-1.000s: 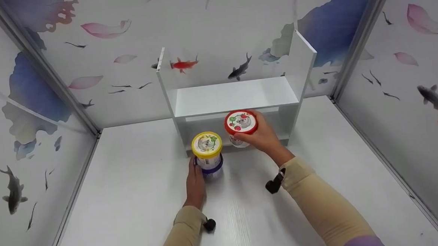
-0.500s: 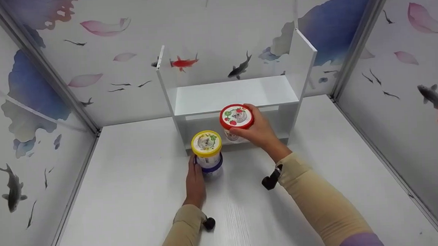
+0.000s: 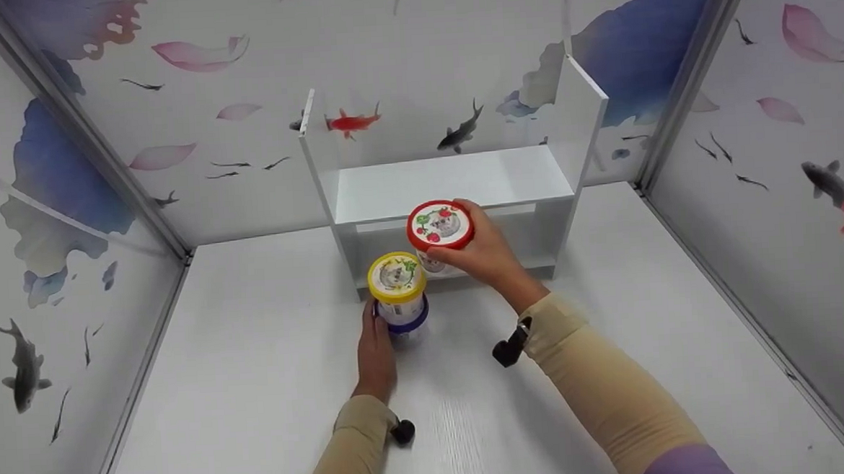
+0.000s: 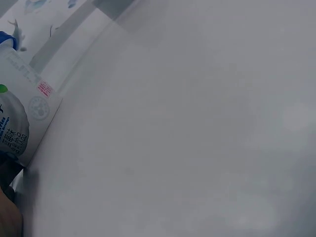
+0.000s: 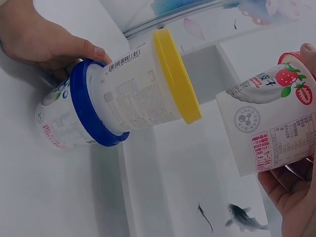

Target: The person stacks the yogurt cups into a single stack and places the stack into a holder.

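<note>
A paper tub with a yellow lid (image 3: 396, 276) stands on a like tub with a blue lid (image 5: 61, 116), forming a stack on the table. My left hand (image 3: 375, 351) holds the lower tub from the left, its thumb along the blue lid in the right wrist view. My right hand (image 3: 491, 251) grips a third tub, red-lidded (image 3: 439, 225), with strawberries printed on its side. It is held up just right of and behind the yellow lid in the head view. The right wrist view shows a gap between this tub and the yellow lid.
Behind the tubs stands a white shelf unit (image 3: 455, 185) with two tall side panels, close to the back wall. White walls painted with fish and petals enclose the white table (image 3: 255, 361) at the back and both sides.
My right hand has carried the red-lidded tub left and slightly up, closer to the yellow-lidded one. My left hand and the stack have stayed in place.
</note>
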Action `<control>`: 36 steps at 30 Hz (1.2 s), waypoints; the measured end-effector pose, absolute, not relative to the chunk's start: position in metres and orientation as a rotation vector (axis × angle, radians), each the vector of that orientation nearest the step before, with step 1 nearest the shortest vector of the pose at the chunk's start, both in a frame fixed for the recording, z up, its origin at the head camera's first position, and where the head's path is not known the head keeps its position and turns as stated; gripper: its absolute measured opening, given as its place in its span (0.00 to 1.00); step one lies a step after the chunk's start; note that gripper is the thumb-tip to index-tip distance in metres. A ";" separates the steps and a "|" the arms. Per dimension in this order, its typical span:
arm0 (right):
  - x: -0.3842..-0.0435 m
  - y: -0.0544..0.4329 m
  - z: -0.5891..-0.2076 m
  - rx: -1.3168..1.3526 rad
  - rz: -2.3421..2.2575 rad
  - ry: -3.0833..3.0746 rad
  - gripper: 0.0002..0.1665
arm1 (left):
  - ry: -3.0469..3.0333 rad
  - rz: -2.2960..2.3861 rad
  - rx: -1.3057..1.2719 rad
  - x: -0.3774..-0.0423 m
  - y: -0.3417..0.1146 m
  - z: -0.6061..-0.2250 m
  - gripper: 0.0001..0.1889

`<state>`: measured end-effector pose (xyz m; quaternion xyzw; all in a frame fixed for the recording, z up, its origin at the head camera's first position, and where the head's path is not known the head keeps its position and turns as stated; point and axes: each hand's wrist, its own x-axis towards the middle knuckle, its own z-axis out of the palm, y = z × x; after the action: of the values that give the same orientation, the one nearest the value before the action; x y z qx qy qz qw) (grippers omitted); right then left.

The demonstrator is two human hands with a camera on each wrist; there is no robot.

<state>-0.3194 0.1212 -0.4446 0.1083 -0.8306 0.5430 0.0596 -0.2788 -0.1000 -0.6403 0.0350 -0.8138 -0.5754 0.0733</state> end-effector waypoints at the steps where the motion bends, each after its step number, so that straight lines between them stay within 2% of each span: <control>1: -0.319 0.120 -0.445 0.330 1.640 -2.514 0.62 | -2.447 -1.729 0.109 -0.279 -0.100 -0.640 0.35; 14: -0.316 0.100 -0.444 0.413 1.698 -2.487 0.63 | -2.443 -1.756 0.126 -0.278 -0.100 -0.641 0.36; 24: -0.315 0.087 -0.446 0.414 1.685 -2.534 0.61 | -2.448 -1.790 0.159 -0.277 -0.099 -0.638 0.33; 36: -0.312 0.075 -0.447 0.415 1.705 -2.584 0.63 | -2.457 -1.777 0.145 -0.278 -0.100 -0.640 0.34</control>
<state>-0.3125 0.0746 -0.4473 0.1329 -0.8272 0.5458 0.0088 -0.2784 -0.0999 -0.6403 0.0477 -0.8082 -0.5845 0.0531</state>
